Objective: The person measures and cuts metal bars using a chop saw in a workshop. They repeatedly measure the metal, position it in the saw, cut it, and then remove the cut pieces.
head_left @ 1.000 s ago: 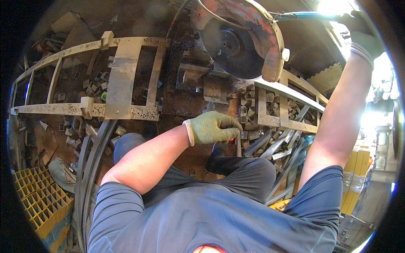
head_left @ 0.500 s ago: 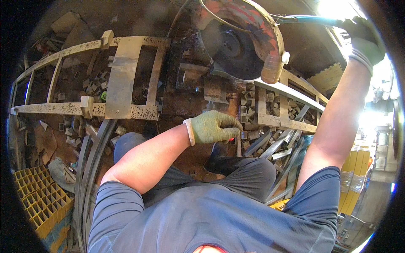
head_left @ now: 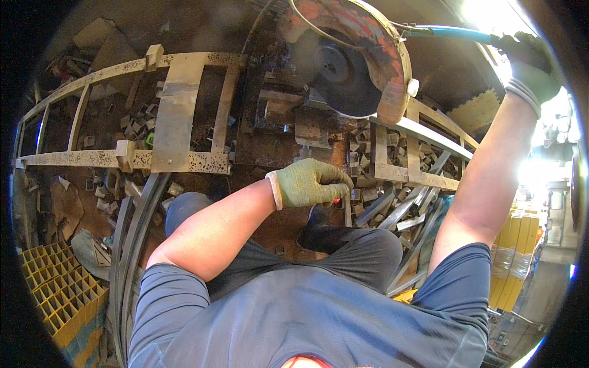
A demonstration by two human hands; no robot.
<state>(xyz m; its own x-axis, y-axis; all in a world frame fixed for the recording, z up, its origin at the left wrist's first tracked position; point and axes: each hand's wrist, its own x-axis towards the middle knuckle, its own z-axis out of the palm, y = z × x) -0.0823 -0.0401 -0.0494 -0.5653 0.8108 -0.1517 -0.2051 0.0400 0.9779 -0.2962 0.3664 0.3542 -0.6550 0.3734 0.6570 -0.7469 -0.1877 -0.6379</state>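
Observation:
My right hand [head_left: 535,64], in a dark and green work glove, is closed round the blue handle [head_left: 451,30] of a cut-off saw at the upper right. The saw's worn red guard [head_left: 383,46] covers part of a large dark cutting disc [head_left: 337,73]. Just right of the disc's lower edge, a bright metal bar [head_left: 435,138] lies across a frame. My left hand [head_left: 307,184], in a green glove, is near the middle with its fingers curled. A small red thing [head_left: 336,200] shows at its fingertips; what the hand holds is hidden.
A pale metal rack [head_left: 86,158] spans the left, with a flat plate [head_left: 178,116] across it. Cut tube pieces [head_left: 140,126] litter the ground. Long dark bars [head_left: 132,236] lean at lower left beside stacked yellow tubes [head_left: 61,282]. Metal offcuts [head_left: 411,211] lie right of my leg.
My right hand has come down slightly, and the saw's guard and disc have tilted a little lower with it. My left hand stays almost still.

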